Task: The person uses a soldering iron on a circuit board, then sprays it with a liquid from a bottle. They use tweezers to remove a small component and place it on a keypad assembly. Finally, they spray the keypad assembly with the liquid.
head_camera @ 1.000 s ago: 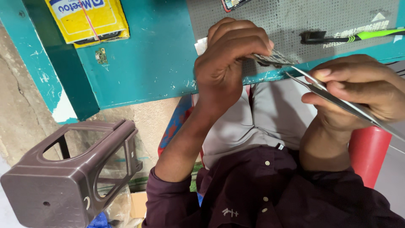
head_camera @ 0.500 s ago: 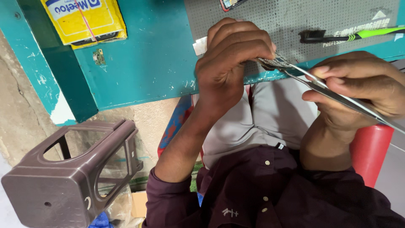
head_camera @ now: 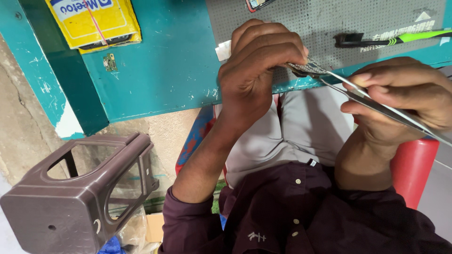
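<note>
**Tweezers meet a small circuit board above the teal bench**

While the left hand [head_camera: 256, 70] curls tight around a small circuit board [head_camera: 307, 69], pinching it between fingertips and thumb near the upper middle of the frame, the right hand [head_camera: 400, 101] grips a pair of slim metal tweezers [head_camera: 372, 101] at the right. The tweezers run diagonally from the lower right up to the left, and their tips touch the edge of the board just right of the left hand's fingers. Both hands hover over the front edge of the teal bench [head_camera: 165, 70], above the person's grey lap. A grey perforated mat [head_camera: 320, 23] lies on the bench in the upper right, with a black-and-green brush [head_camera: 391, 40] on it. A yellow packet [head_camera: 96, 21] sits at the upper left, a tiny green chip [head_camera: 110, 62] just below it. A brown plastic stool [head_camera: 75, 197] lies tipped at the lower left, and a red stool [head_camera: 412, 169] shows at the right.
</note>
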{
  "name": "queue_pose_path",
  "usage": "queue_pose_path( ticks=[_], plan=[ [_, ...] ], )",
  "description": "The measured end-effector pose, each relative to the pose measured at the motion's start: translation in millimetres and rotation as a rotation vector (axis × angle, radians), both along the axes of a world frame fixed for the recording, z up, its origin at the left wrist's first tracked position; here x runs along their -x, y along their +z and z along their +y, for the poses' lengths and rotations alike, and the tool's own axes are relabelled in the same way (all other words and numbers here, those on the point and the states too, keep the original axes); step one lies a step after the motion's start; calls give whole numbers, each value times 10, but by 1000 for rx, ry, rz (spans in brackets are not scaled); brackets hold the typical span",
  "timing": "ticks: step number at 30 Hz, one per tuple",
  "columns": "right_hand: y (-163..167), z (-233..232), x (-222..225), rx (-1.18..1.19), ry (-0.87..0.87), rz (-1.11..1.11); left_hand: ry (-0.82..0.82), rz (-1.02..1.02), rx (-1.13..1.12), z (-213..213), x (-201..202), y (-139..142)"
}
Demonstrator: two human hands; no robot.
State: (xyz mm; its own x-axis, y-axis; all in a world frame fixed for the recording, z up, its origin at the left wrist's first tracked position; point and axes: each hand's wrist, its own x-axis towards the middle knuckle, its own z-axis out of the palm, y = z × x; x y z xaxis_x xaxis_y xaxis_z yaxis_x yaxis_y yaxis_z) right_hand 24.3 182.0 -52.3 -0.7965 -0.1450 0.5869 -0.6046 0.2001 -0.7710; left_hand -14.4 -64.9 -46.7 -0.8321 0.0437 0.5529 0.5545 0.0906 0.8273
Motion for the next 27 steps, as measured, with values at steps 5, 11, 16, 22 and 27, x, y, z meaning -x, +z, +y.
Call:
queue_pose_path(
  ticks=[5,11,16,22,27],
  plan=[
    [6,-39,12,116,17,-23,4,-27,-45,5,-13,-12],
    [-38,-78,-32,70,-68,-120,28,-51,-104,9,-36,-23],
    [-1,-134,-202,-283,-109,-9,15,-94,-134,2,-48,-45],
    [163,-255,-201,-522,-146,85,19,-106,-161,31,-66,-61],
    [389,-384,-181,-702,-118,148,17,-103,-164,21,-69,-66]
  ],
)
